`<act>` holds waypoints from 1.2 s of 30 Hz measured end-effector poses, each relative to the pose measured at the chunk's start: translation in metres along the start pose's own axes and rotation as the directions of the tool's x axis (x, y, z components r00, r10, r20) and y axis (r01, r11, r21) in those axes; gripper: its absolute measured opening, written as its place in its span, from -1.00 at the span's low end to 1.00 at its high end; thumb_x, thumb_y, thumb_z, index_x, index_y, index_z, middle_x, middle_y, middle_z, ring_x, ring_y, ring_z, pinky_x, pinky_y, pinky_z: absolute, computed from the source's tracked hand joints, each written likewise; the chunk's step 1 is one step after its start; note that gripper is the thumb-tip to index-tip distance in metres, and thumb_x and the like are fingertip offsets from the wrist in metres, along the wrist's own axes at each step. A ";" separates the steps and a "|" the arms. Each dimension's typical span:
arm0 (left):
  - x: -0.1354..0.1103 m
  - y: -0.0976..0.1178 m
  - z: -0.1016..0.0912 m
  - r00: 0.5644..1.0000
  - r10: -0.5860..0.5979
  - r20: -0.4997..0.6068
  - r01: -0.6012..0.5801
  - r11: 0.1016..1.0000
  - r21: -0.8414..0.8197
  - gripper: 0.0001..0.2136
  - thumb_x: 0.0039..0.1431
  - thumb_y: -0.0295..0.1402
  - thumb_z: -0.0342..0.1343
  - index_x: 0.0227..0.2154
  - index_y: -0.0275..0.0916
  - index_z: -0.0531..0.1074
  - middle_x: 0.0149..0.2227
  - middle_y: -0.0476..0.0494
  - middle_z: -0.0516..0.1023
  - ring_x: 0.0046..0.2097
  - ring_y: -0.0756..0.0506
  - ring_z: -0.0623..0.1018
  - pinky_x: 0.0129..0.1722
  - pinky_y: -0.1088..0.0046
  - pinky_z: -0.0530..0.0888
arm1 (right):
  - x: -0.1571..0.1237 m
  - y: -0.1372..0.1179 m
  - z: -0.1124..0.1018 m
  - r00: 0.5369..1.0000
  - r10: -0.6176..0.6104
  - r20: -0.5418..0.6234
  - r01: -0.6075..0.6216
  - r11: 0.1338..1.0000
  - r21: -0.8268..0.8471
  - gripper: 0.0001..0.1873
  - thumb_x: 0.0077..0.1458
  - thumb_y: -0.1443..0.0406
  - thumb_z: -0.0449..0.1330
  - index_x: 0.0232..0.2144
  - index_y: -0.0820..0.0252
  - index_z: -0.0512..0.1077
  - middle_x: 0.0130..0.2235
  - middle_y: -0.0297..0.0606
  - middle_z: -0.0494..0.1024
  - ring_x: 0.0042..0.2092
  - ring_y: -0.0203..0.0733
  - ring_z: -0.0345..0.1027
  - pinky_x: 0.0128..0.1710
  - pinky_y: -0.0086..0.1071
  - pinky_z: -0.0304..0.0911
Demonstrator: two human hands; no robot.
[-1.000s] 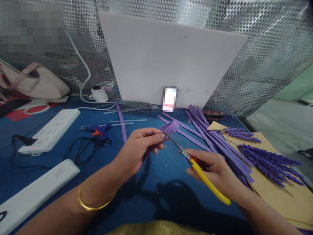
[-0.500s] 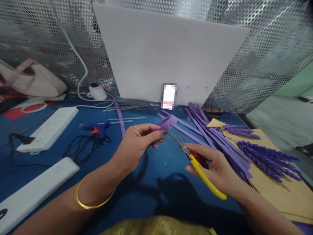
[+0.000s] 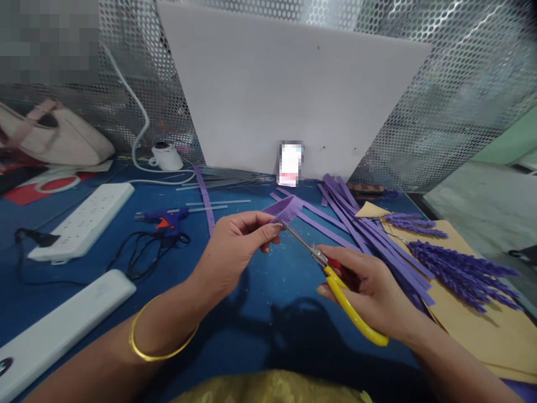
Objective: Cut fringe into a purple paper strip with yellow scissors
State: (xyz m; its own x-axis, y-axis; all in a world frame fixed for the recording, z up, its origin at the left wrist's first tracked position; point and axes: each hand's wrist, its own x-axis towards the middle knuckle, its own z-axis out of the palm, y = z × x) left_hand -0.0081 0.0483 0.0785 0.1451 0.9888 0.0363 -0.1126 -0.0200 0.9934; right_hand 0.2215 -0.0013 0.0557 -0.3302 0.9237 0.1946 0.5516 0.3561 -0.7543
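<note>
My left hand (image 3: 235, 246) pinches a purple paper strip (image 3: 282, 209) with a fringed edge, held above the blue table (image 3: 260, 291). My right hand (image 3: 369, 288) grips yellow-handled scissors (image 3: 335, 280); their blades point up and left and meet the strip's fringed edge. A gold bangle sits on my left wrist.
Several purple paper strips (image 3: 361, 229) and finished purple lavender stems (image 3: 461, 268) lie on brown paper (image 3: 482, 324) at the right. A blue glue gun (image 3: 168, 218), two white power strips (image 3: 84, 221) and cables lie at the left. A white board (image 3: 289, 95) leans on perforated metal behind.
The scissors' blades have worked along the fringe while both hands stayed nearly in place; the view shifted slightly.
</note>
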 end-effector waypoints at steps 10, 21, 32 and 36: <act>0.002 -0.002 0.001 0.999 -0.054 0.006 0.055 0.996 -0.076 -0.92 -0.02 -0.36 0.35 -0.51 -0.24 0.61 -0.56 0.01 0.52 -0.51 0.07 0.36 -0.48 0.57 0.28 | -0.002 0.007 0.002 0.999 0.015 0.038 -0.016 0.999 0.039 -0.61 0.18 0.10 0.28 -0.02 0.16 0.52 -0.39 -0.32 0.37 -0.42 -0.29 0.13 -0.47 -0.43 0.14; 0.001 -0.004 0.001 0.998 -0.058 0.017 0.060 0.994 -0.092 -0.90 0.05 -0.34 0.32 -0.49 -0.24 0.60 -0.54 0.02 0.53 -0.50 0.09 0.38 -0.47 0.61 0.30 | 0.000 0.005 0.000 0.999 -0.046 0.010 0.046 0.998 -0.045 -0.64 0.18 0.16 0.28 -0.01 0.17 0.52 -0.44 -0.37 0.33 -0.47 -0.32 0.13 -0.52 -0.45 0.07; 0.000 -0.005 0.001 1.000 -0.001 0.002 0.001 1.000 -0.001 -0.87 0.10 -0.35 0.26 -0.52 -0.24 0.56 -0.56 0.05 0.50 -0.52 0.09 0.37 -0.50 0.60 0.30 | -0.001 0.007 0.003 1.000 -0.012 0.025 0.012 1.000 0.012 -0.59 0.17 0.13 0.29 0.04 0.10 0.49 -0.38 -0.34 0.39 -0.43 -0.29 0.15 -0.49 -0.45 0.12; 0.000 -0.006 0.003 1.000 0.003 -0.009 -0.003 1.000 -0.015 -0.87 0.10 -0.34 0.27 -0.52 -0.25 0.56 -0.56 0.05 0.49 -0.51 0.09 0.37 -0.49 0.60 0.30 | -0.002 0.010 0.005 1.000 -0.003 0.029 0.001 0.998 0.062 -0.62 0.19 0.14 0.27 0.02 0.13 0.50 -0.42 -0.37 0.31 -0.44 -0.30 0.10 -0.49 -0.46 0.11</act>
State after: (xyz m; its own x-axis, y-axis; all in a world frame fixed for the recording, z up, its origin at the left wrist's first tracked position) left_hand -0.0042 0.0484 0.0727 0.1355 0.9901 0.0380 -0.1280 -0.0205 0.9916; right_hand 0.2234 0.0000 0.0444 -0.3542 0.9180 0.1784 0.5029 0.3479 -0.7912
